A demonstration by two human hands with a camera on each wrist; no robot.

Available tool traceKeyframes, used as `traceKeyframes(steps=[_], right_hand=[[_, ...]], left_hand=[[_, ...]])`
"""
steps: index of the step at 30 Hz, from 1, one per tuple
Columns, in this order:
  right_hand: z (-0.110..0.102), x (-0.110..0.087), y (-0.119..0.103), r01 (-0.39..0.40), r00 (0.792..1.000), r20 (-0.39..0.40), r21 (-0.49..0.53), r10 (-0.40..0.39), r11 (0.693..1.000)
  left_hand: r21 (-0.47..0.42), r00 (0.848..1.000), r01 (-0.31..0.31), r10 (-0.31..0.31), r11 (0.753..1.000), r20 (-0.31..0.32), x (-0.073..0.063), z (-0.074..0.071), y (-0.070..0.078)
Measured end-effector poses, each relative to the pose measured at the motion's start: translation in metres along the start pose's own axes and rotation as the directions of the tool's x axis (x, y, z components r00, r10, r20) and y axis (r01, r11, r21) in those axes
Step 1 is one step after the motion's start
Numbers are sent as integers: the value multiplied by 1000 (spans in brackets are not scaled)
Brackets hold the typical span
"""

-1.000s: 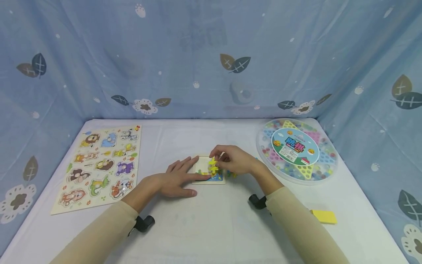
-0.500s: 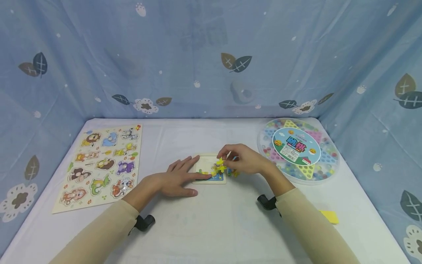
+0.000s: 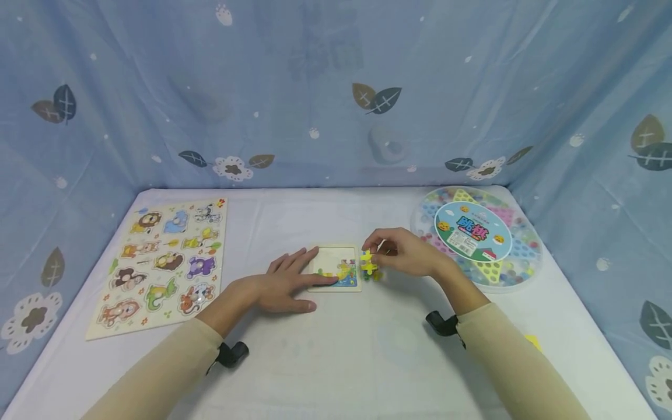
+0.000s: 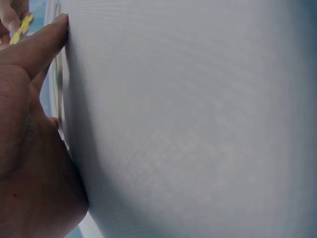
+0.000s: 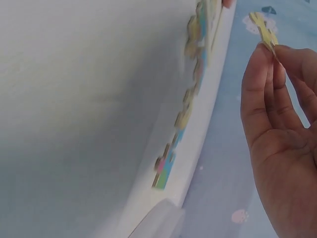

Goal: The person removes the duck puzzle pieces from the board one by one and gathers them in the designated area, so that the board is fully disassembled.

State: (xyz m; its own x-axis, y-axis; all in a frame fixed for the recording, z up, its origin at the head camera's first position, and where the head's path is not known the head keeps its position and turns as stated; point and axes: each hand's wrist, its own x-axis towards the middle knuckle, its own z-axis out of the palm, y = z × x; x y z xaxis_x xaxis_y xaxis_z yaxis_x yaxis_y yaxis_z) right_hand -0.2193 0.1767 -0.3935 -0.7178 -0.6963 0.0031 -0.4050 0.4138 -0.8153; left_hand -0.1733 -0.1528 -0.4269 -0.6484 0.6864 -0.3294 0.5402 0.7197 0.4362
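Note:
A small square jigsaw tray point(image 3: 326, 255) lies mid-table, with several joined pieces point(image 3: 346, 273) in its lower right part. My left hand point(image 3: 286, 284) rests flat over the tray's left side, fingers spread, the index fingertip on the pieces. Just right of the tray, my right hand point(image 3: 406, 254) pinches a yellow jigsaw piece point(image 5: 266, 32) between thumb and fingertips. The right wrist view shows it raised above the table. Loose jigsaw pieces point(image 5: 166, 168) lie on the table below, partly hidden by the right hand in the head view.
An animal peg puzzle board point(image 3: 163, 256) lies at the left. A round, clear Chinese checkers box point(image 3: 475, 239) with coloured marbles sits at the back right. Something yellow point(image 3: 533, 341) shows beside the right sleeve. A blue patterned curtain point(image 3: 336, 93) encloses the table.
My right hand has carried the yellow piece from over the tray to the right, past its edge, uncovering the joined pieces. My left hand has stayed in place.

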Motion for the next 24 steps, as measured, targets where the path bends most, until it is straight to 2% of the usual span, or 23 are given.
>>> traceKeyframes(steps=[6, 13, 24], right_hand=[[-4, -11, 6, -54, 999, -9, -8, 54, 999], [-5, -22, 16, -58, 998, 1, 1, 58, 998], [-5, -26, 26, -79, 997, 17, -3, 79, 997]], left_hand=[[3, 1000, -8, 8, 1000, -17, -2, 0, -1], [7, 1000, -9, 9, 1000, -22, 0, 4, 1], [10, 999, 0, 0, 1000, -37, -2, 5, 1]])
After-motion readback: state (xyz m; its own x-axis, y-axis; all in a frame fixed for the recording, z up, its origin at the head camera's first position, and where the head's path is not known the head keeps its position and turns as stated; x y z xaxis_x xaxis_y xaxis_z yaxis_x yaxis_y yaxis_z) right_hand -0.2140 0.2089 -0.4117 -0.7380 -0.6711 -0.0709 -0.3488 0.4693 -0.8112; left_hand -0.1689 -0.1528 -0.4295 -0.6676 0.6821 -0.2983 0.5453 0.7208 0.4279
